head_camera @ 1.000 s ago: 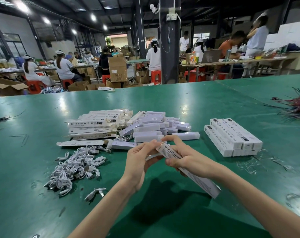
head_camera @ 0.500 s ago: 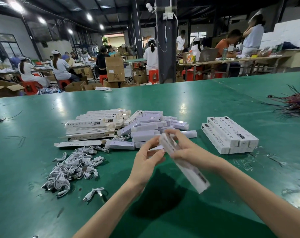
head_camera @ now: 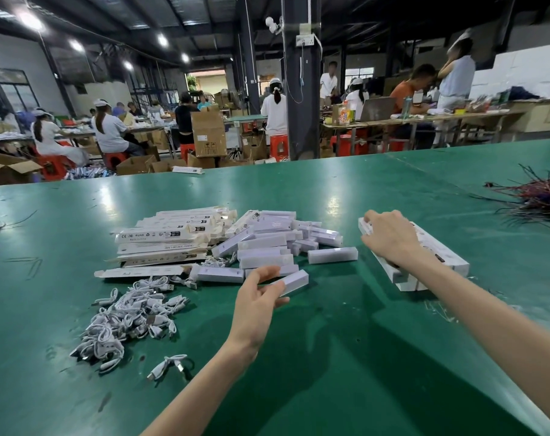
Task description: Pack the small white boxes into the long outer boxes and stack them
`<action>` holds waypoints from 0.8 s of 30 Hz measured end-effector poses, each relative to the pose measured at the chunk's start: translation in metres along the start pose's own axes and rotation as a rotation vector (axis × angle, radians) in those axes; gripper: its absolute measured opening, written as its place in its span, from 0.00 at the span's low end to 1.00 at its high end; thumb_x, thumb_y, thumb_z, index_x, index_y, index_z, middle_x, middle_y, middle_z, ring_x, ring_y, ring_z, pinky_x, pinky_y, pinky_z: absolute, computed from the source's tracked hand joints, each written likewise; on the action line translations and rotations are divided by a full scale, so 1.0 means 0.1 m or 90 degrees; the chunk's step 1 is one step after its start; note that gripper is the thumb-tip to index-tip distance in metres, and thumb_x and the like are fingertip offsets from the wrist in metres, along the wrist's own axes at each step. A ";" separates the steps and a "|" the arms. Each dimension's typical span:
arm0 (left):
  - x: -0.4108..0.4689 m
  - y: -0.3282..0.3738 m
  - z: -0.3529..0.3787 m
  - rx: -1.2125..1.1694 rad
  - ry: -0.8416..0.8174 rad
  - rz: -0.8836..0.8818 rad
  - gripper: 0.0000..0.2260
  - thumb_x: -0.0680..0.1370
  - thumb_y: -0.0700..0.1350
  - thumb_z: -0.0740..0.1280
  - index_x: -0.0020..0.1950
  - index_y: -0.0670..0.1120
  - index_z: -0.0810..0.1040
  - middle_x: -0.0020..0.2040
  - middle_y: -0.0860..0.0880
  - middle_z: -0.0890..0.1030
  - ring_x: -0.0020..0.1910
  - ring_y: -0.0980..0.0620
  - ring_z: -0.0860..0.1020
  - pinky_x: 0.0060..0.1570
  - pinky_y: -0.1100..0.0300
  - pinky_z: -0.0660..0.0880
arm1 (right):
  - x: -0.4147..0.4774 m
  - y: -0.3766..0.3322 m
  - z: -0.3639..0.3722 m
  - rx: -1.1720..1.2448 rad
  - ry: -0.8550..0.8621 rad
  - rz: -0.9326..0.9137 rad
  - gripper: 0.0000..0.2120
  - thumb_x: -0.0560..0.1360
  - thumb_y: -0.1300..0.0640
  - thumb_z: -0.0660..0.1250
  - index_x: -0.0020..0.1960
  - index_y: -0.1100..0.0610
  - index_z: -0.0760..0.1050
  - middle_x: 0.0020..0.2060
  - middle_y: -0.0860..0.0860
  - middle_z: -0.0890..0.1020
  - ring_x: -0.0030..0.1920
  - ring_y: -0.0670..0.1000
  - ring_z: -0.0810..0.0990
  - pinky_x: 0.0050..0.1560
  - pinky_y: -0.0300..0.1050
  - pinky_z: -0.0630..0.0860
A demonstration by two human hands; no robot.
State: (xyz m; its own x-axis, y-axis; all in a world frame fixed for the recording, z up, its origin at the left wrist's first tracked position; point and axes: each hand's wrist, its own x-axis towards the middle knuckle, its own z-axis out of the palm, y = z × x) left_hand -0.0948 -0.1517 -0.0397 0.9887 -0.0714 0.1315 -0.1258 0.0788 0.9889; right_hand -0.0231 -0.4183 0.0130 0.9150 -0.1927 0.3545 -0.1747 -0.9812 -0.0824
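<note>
The right hand (head_camera: 390, 237) grips a long white outer box (head_camera: 362, 228) to seat it on the stack (head_camera: 449, 262) right of the small white cardboard boxes (head_camera: 267, 243), while the left hand (head_camera: 258, 294) pinches the nearest one (head_camera: 295, 280), probably for packing.

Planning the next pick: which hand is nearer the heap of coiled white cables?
Left. The left hand is right of the heap of coiled white cables; the right hand is farther right, on the stack of long white boxes.

both arms extended; left hand (head_camera: 261, 294) pinches a small white box (head_camera: 295, 280), right hand (head_camera: 390, 237) grips a long outer box (head_camera: 364, 227).
</note>
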 end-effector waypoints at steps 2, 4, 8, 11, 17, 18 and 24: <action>0.01 -0.01 -0.01 0.007 0.001 0.004 0.09 0.79 0.37 0.66 0.55 0.48 0.79 0.55 0.50 0.80 0.42 0.60 0.81 0.52 0.56 0.80 | 0.03 0.01 0.03 -0.095 -0.024 0.000 0.15 0.74 0.55 0.63 0.58 0.59 0.73 0.49 0.59 0.79 0.54 0.59 0.71 0.46 0.48 0.64; 0.02 -0.01 -0.01 0.015 0.003 0.007 0.09 0.78 0.37 0.66 0.55 0.48 0.79 0.55 0.51 0.80 0.42 0.61 0.81 0.52 0.56 0.80 | 0.05 0.02 0.06 -0.153 -0.034 0.012 0.15 0.72 0.53 0.64 0.57 0.58 0.73 0.51 0.58 0.75 0.54 0.58 0.69 0.47 0.48 0.63; 0.02 0.00 -0.02 0.015 0.011 0.010 0.10 0.78 0.37 0.65 0.55 0.48 0.79 0.55 0.52 0.79 0.41 0.62 0.81 0.53 0.55 0.79 | 0.08 0.11 0.03 -0.162 -0.107 0.070 0.34 0.69 0.36 0.67 0.67 0.55 0.65 0.66 0.62 0.62 0.66 0.63 0.60 0.62 0.60 0.63; 0.01 -0.01 -0.01 0.022 0.005 0.009 0.10 0.78 0.37 0.65 0.55 0.49 0.79 0.55 0.52 0.79 0.41 0.63 0.80 0.53 0.55 0.79 | 0.09 0.22 -0.03 -0.069 -0.248 0.167 0.57 0.61 0.25 0.68 0.78 0.48 0.44 0.76 0.62 0.40 0.74 0.70 0.43 0.66 0.76 0.50; -0.04 -0.01 0.02 0.078 0.006 0.040 0.10 0.78 0.37 0.65 0.54 0.52 0.79 0.53 0.53 0.80 0.43 0.60 0.79 0.52 0.61 0.78 | 0.05 0.28 -0.05 0.001 -0.295 0.201 0.53 0.63 0.30 0.70 0.77 0.51 0.49 0.76 0.61 0.46 0.74 0.68 0.49 0.66 0.77 0.55; -0.05 -0.01 0.03 0.098 0.003 0.050 0.11 0.78 0.37 0.65 0.53 0.53 0.79 0.52 0.54 0.80 0.45 0.58 0.79 0.52 0.62 0.77 | 0.04 0.26 -0.05 -0.016 -0.267 0.179 0.48 0.64 0.31 0.70 0.75 0.53 0.55 0.75 0.61 0.49 0.74 0.67 0.51 0.66 0.75 0.56; -0.12 -0.04 0.11 0.183 -0.033 0.081 0.11 0.78 0.36 0.65 0.51 0.53 0.78 0.51 0.52 0.78 0.46 0.58 0.77 0.53 0.57 0.75 | -0.16 -0.08 0.14 -0.252 -0.112 -0.046 0.20 0.70 0.37 0.62 0.45 0.54 0.77 0.63 0.57 0.66 0.66 0.59 0.57 0.64 0.67 0.53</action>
State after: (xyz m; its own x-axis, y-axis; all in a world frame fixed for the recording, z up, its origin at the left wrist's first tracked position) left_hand -0.1070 -0.1618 -0.0444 0.9589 -0.1303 0.2519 -0.2737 -0.1934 0.9422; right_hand -0.0310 -0.4076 -0.0047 0.9720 -0.1522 0.1789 -0.2028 -0.9280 0.3125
